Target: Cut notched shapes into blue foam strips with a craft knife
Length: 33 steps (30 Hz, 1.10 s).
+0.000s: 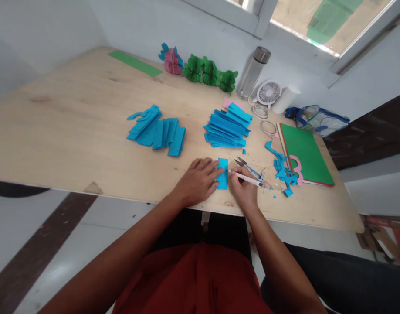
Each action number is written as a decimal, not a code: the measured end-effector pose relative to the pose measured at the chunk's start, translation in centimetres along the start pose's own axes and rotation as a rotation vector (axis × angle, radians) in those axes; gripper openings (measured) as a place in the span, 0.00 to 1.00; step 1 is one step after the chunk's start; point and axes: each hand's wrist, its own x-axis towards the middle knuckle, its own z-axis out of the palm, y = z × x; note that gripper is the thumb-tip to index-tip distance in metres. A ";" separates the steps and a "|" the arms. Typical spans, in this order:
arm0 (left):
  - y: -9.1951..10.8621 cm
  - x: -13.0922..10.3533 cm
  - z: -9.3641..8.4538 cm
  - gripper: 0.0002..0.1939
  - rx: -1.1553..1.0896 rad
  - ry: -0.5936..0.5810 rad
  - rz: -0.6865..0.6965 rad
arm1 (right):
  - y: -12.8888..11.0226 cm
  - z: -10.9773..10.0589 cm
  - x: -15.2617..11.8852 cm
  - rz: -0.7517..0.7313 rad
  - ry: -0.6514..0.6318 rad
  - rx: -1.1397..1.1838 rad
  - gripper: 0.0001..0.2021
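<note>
My left hand (199, 181) lies flat with its fingers spread, their tips on a small blue paper rectangle (222, 185) near the table's front edge. A white pen (249, 178) is pinched in my right hand (244, 192), its tip at the right edge of that paper. Faint drawn lines seem to show on the paper. Just beyond the pen lie small thread snips (253, 170) with dark blades, partly behind my right hand. Farther back is a stack of folded blue paper strips (226, 128), and to the left a second group of blue folded pieces (162, 133).
Blue scraps (280, 165) and a pink paper cutout (296, 169) lie right, by green sheets (313, 152). Along the wall stand green paper figures (209, 73), a pink one (173, 62), a bottle (252, 74) and a small fan (268, 92). Tape rolls (268, 127) and a clear pouch (320, 120) are nearby.
</note>
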 end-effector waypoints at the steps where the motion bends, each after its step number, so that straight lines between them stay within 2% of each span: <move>1: 0.0 0.0 0.0 0.19 0.001 -0.001 -0.001 | 0.0 0.0 0.0 -0.002 0.002 0.000 0.07; 33: -0.2 -0.1 0.6 0.19 0.009 0.020 0.006 | -0.7 -0.2 -0.9 0.015 -0.024 -0.038 0.08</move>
